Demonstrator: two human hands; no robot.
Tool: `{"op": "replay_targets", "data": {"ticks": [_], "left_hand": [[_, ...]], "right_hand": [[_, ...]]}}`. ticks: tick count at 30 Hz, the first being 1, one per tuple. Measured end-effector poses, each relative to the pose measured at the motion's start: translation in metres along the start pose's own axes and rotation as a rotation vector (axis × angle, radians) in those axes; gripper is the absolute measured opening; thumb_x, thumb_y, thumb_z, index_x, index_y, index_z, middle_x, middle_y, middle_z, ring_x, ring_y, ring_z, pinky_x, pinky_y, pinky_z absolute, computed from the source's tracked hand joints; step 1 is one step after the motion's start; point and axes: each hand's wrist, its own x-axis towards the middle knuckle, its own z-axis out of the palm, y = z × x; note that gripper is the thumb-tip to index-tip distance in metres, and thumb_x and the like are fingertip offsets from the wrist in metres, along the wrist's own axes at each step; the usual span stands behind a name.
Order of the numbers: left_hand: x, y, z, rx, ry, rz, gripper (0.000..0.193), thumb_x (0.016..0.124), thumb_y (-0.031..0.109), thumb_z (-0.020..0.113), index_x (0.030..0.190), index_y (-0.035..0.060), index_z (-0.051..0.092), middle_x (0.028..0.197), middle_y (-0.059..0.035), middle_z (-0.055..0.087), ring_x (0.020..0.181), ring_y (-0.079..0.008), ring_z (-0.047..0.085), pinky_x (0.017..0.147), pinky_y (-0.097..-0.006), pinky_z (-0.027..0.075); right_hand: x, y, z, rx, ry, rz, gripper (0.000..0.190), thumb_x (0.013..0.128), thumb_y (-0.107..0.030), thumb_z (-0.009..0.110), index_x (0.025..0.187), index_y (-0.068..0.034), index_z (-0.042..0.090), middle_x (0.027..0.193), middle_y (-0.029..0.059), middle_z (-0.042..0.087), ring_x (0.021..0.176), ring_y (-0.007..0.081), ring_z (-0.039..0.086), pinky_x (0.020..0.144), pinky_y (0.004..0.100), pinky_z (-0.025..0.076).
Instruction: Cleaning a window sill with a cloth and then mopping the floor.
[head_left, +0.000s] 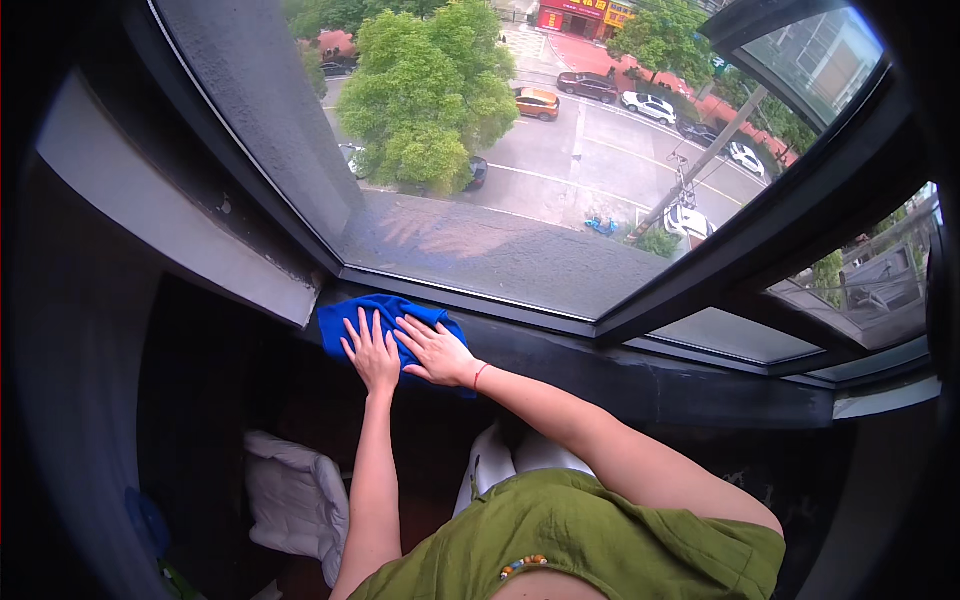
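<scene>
A blue cloth (341, 319), rumpled along its far edge, lies on the dark windowsill (555, 367) near its left corner. My left hand (373, 358) rests flat on the cloth with its fingers spread. Just to its right, my right hand (439, 352) also lies palm down on the cloth, fingers apart and angled to the left. Neither hand's fingers curl around the fabric. Part of the cloth hangs over the sill's near edge. A thin red string bracelet (478, 375) circles my right wrist.
Beyond the sill is a large window pane (480, 255) in a dark frame (472, 300), with a street below. At the upper right a window sash (810, 67) stands tilted outward. A pale wall ledge (187, 217) borders the left. Whitish padded fabric (292, 495) lies lower left.
</scene>
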Motion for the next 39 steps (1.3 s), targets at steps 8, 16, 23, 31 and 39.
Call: {"op": "replay_targets", "data": {"ticks": [8,16,23,31,39], "left_hand": [[-0.071,0.120,-0.007,-0.075,-0.079,0.191,0.055,0.097,0.027,0.052,0.149,0.0097,0.044,0.163,-0.0158,0.027,0.151,-0.0457,0.017,0.116,-0.0650,0.018],[-0.127,0.242,-0.012,-0.213,-0.195,0.494,0.066,0.095,0.038,0.059,0.151,0.0075,0.041,0.161,-0.0236,0.025,0.149,-0.0500,0.015,0.117,-0.0645,0.016],[-0.170,0.373,-0.009,-0.298,-0.369,0.867,0.088,0.088,0.058,0.063,0.153,0.0054,0.035,0.161,-0.0308,0.016,0.149,-0.0519,0.012,0.118,-0.0617,0.017],[-0.213,0.536,0.003,-0.379,-0.485,1.251,0.093,0.085,0.059,0.067,0.155,0.0092,0.032,0.162,-0.0298,0.015,0.150,-0.0484,0.012,0.120,-0.0581,0.017],[-0.274,0.629,0.004,-0.620,-0.594,1.326,0.080,0.091,0.047,0.065,0.155,0.0110,0.034,0.161,-0.0278,0.019,0.151,-0.0436,0.018,0.121,-0.0536,0.018]], "right_hand": [[-0.151,-0.004,-0.047,-0.034,0.015,0.178,0.089,0.081,-0.039,0.076,0.152,-0.005,0.034,0.163,0.0140,0.027,0.151,0.0276,0.026,0.113,0.0464,0.034],[-0.306,0.012,-0.089,-0.183,0.132,0.444,0.089,0.076,-0.031,0.080,0.153,-0.020,0.037,0.161,0.0081,0.032,0.149,0.0249,0.030,0.116,0.0454,0.030],[-0.456,0.038,-0.131,-0.323,0.228,0.662,0.092,0.070,-0.030,0.082,0.152,-0.024,0.040,0.160,0.0074,0.035,0.147,0.0247,0.034,0.119,0.0445,0.028],[-0.621,0.064,-0.165,-0.469,0.318,0.960,0.071,0.083,-0.011,0.066,0.148,-0.027,0.045,0.157,0.0031,0.041,0.144,0.0226,0.040,0.117,0.0427,0.033],[-0.716,0.080,-0.194,-0.450,0.483,1.193,0.078,0.075,0.012,0.060,0.143,-0.024,0.049,0.159,0.0046,0.037,0.148,0.0300,0.033,0.120,0.0501,0.027]]}}
